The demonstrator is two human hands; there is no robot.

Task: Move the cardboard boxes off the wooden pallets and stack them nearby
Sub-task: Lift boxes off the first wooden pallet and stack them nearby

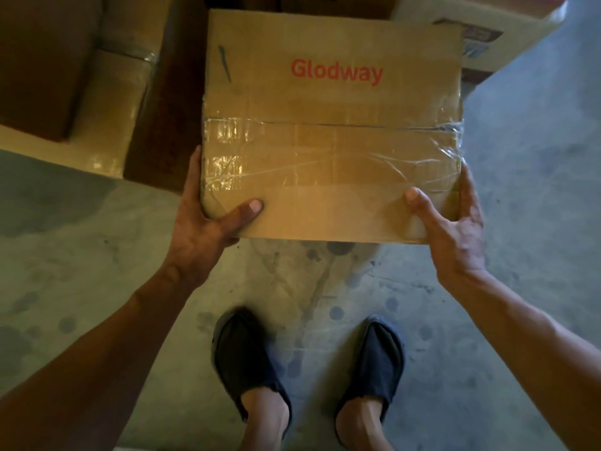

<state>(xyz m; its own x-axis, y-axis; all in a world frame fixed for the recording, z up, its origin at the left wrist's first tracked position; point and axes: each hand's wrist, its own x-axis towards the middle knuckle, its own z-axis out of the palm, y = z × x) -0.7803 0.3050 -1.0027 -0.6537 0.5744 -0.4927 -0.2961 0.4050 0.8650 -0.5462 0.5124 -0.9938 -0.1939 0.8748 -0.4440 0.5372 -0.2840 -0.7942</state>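
Carrying seems to be the step: box (331, 125) is held over the floor (97, 255), ahead of the feet (250, 362), w/ taped boxes (107, 92) just beside it at left. Near corners are clamped by left grip (208, 219) and right grip (455, 222), thumbs laid on top, other fingers mostly hidden. Risk: only the near edge is held, so the far end could be tipped down and pulled free; glossy tape by the right thumb may be slipped on; toes would be hit.

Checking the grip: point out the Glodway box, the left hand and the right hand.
Glodway box (331, 141): head view, taped top.
left hand (205, 236): head view, thumb base.
right hand (460, 245): head view, thumb base.
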